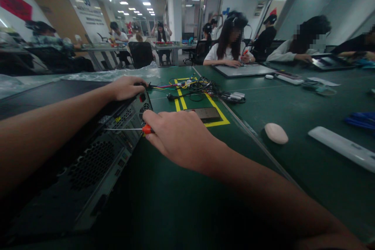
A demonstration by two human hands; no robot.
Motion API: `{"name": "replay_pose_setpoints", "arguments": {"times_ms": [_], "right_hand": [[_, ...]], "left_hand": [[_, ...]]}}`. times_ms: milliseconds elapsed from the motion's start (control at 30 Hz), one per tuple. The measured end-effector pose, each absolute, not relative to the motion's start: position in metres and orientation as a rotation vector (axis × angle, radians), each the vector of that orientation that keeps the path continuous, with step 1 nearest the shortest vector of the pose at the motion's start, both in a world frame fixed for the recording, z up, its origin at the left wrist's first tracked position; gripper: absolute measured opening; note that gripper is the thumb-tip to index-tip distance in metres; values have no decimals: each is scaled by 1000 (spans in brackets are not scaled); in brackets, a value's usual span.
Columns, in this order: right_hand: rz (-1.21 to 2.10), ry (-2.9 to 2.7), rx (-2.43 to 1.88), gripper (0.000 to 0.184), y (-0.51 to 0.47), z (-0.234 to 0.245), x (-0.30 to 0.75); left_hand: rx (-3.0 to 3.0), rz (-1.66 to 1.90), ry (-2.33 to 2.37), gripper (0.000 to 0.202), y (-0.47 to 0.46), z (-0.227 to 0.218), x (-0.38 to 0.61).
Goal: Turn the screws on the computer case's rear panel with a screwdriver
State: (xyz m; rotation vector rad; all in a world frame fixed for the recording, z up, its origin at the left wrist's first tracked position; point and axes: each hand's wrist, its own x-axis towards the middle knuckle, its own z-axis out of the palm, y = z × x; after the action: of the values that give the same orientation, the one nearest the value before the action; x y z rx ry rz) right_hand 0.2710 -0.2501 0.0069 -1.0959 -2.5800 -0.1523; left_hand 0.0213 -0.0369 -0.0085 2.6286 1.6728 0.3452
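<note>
A black desktop computer case (pixel 96 156) lies on its side on the green table (pixel 181 203), its perforated rear panel facing me. My right hand (pixel 178 138) is closed around a screwdriver (pixel 129 129) with an orange collar; its thin shaft points left, and the tip rests against the rear panel. My left hand (pixel 127 87) lies curled over the case's far top corner, gripping it.
A tangle of coloured cables (pixel 199 86) and a dark flat part (pixel 206 114) lie inside a yellow-taped square. A white mouse (pixel 275 133) and white keyboard (pixel 342 147) sit to the right. Several people work at the far side and at other tables.
</note>
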Motion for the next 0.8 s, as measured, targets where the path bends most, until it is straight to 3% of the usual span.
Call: {"name": "replay_pose_setpoints", "arguments": {"times_ms": [800], "right_hand": [[-135,-2582,-1111,22,-252,8,270]], "left_hand": [[2630,356,1671,66,-39,-8,23]]}}
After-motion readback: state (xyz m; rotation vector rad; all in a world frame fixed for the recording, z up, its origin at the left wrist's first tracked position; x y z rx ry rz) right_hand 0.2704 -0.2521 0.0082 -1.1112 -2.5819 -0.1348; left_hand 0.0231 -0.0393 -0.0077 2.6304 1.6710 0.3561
